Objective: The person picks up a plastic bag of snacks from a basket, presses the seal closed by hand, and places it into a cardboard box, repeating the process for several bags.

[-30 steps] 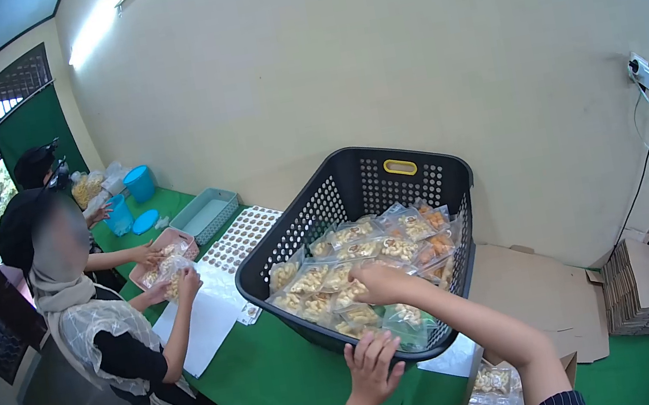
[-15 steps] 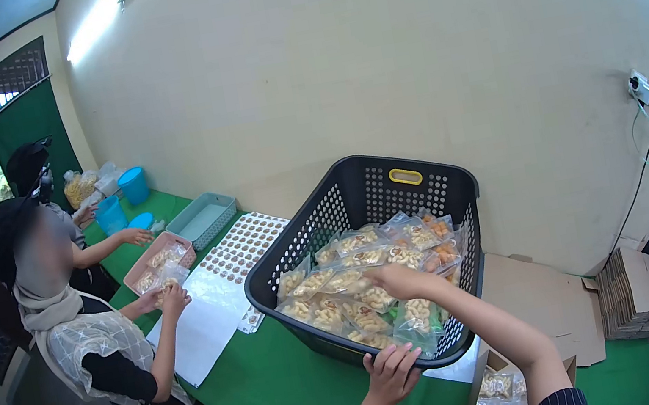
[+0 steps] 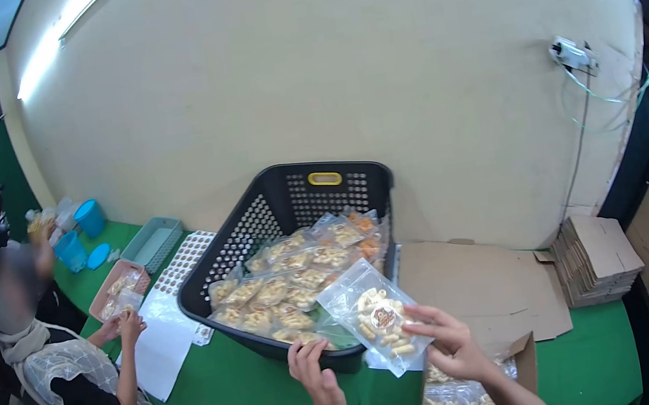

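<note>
My right hand [image 3: 451, 344] grips a clear zip bag of pale snacks [image 3: 380, 318] with a round label, tilted above the front right corner of the black basket. The black basket [image 3: 351, 358] holds many similar bags, a few with orange contents. My left hand [image 3: 317, 379] is at the basket's front rim, fingers bent over it; whether it grips the rim is not clear. Below my right hand, an open cardboard box [image 3: 527, 363] contains rows of packed bags.
A sticker sheet [image 3: 180, 265] and white paper lie left of the basket. Further left are a pink basket [image 3: 141, 283], a teal basket [image 3: 165, 250] and blue tubs. Two people work there. Flat cardboard [image 3: 475, 280] and stacked cartons [image 3: 599, 255] are at right.
My right hand has come out of the basket with a bag and moved over its front right corner. My left hand stays at the front rim. The view has turned right.
</note>
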### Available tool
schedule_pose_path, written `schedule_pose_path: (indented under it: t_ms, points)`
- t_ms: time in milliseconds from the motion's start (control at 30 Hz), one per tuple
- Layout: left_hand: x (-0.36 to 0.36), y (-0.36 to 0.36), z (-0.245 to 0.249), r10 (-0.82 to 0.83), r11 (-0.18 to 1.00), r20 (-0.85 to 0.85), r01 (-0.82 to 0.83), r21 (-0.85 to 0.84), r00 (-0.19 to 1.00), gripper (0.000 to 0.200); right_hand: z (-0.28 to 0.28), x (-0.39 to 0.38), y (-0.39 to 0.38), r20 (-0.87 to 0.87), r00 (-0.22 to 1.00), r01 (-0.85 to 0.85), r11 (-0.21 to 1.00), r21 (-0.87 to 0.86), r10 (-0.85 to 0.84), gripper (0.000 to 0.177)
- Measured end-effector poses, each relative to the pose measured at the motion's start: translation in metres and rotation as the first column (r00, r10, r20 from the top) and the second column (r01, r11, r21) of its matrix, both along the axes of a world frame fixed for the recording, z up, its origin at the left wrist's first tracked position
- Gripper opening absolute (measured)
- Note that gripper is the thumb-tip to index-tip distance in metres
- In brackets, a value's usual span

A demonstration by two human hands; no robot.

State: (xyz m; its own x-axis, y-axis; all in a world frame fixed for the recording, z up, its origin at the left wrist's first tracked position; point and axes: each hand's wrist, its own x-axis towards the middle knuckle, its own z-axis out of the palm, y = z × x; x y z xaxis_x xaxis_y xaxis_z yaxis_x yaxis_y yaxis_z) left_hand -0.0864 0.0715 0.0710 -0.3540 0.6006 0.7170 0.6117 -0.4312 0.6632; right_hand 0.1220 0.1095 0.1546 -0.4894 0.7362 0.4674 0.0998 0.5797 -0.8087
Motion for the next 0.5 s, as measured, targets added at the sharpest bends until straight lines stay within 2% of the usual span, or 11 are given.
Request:
schedule_pose_path:
  t_ms: [67, 100, 133, 167, 200, 233, 333, 400, 433, 500]
  points:
    - [0.024, -0.011, 0.007, -0.07, 0.997, 0.09, 0.069, 0.014, 0.993, 0.041, -0.012, 0.024, -0.017, -0.02, 0.999, 0.03, 0.999, 0.02, -0.029, 0.042]
    - [0.039, -0.014, 0.007, -0.188, 0.982, 0.122, 0.185, 0.035, 0.975, 0.037, -0.017, 0.034, -0.024, -0.03, 0.999, 0.04, 0.999, 0.031, -0.04, 0.041]
    - [0.054, -0.019, 0.006, -0.354, 0.933, 0.199, 0.359, 0.01, 0.914, 0.037, -0.025, 0.042, -0.032, -0.097, 0.994, 0.054, 0.998, -0.041, -0.058, 0.039]
    - [0.072, -0.023, 0.006, -0.479, 0.829, 0.419, 0.554, -0.073, 0.772, 0.036, -0.033, 0.048, -0.041, -0.163, 0.983, 0.062, 0.991, -0.118, -0.081, 0.038]
    - [0.088, -0.028, 0.005, -0.526, 0.676, 0.626, 0.73, -0.104, 0.576, 0.035, -0.042, 0.056, -0.049, -0.228, 0.968, 0.063, 0.979, -0.196, -0.108, 0.036]
    - [0.099, -0.03, -0.003, -0.499, 0.653, 0.665, 0.746, -0.133, 0.555, 0.035, -0.052, 0.067, -0.054, -0.213, 0.965, 0.115, 0.976, -0.182, -0.153, 0.031]
    - [0.128, -0.032, -0.042, -0.413, 0.588, 0.757, 0.783, -0.203, 0.506, 0.031, -0.073, 0.09, -0.069, -0.319, 0.88, 0.215, 0.894, -0.393, -0.352, 0.028]
    - [0.143, -0.037, -0.058, -0.377, 0.552, 0.786, 0.8, -0.234, 0.49, 0.025, -0.087, 0.107, -0.081, -0.348, 0.844, 0.23, 0.862, -0.453, -0.408, 0.032]
    - [0.15, -0.04, -0.061, -0.387, 0.487, 0.824, 0.851, -0.199, 0.414, 0.018, -0.091, 0.111, -0.087, -0.369, 0.821, 0.228, 0.844, -0.486, -0.435, 0.036]
    - [0.17, -0.049, -0.064, -0.318, 0.49, 0.857, 0.844, -0.218, 0.405, 0.02, -0.098, 0.118, -0.098, -0.413, 0.795, 0.204, 0.837, -0.508, -0.444, 0.047]
